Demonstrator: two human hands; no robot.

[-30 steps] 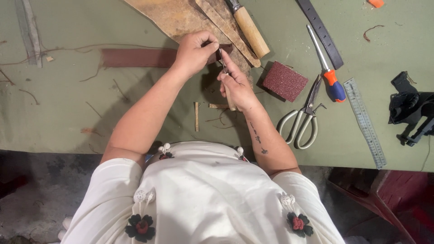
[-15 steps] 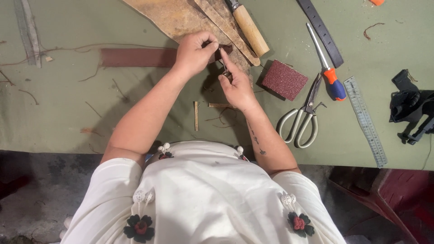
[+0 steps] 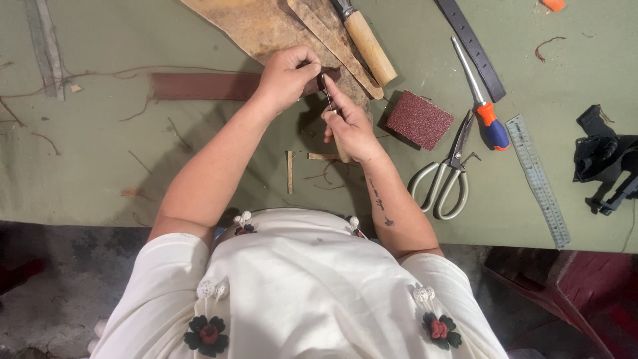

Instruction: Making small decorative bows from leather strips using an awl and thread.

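A long brown leather strap (image 3: 199, 86) lies across the green table (image 3: 100, 153). My left hand (image 3: 287, 76) pinches the strap's right end. My right hand (image 3: 349, 123) grips a small tool with a pale wooden handle; its thin metal blade (image 3: 327, 96) points up at the strap end beside my left fingers. Both hands work over the lower edge of a tan leather sheet (image 3: 266, 26).
A red-brown sanding block (image 3: 419, 119) lies right of my hands. Beyond it are a screwdriver with an orange and blue handle (image 3: 482, 100), metal shears (image 3: 446, 176), a steel ruler (image 3: 537, 179), a dark belt strip (image 3: 470, 43) and a wooden-handled tool (image 3: 367, 45). Black objects (image 3: 601, 156) sit far right.
My right hand has shifted slightly left and up, bringing the blade closer to the strap end. My left hand keeps its pinch in the same spot.
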